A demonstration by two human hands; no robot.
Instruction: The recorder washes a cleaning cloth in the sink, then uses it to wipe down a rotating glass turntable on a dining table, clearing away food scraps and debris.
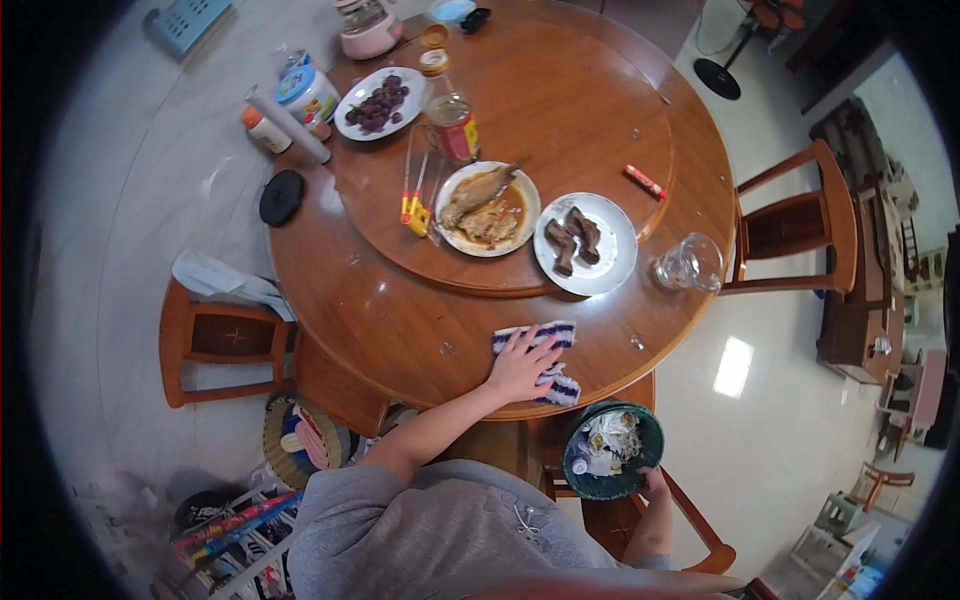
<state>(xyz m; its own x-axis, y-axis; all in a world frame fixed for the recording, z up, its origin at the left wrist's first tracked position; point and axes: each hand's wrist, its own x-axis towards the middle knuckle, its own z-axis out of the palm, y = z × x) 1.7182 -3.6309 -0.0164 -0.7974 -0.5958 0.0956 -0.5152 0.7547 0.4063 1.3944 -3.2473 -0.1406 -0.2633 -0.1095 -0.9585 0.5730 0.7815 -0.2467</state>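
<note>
My left hand [522,365] lies flat with spread fingers on a striped purple and white cloth [564,335], pressing it to the wooden round table [420,337] near its front edge. With my right hand [654,481] I grip the rim of a dark green waste bin [619,489], held just below the table edge. Crumpled paper and other waste lie in the bin. Beyond the cloth stand a plate of fish in sauce [487,210] and a white plate [611,259] with dark brown pieces of food. A clear glass [686,262] is at the right.
On the table are a plate of grapes [379,105], a glass bottle [451,120], a black lid [282,198], a red marker-like tube [645,182] and a pink kettle [367,30]. Wooden chairs [232,337] stand around it. A woven basket [279,450] is at lower left.
</note>
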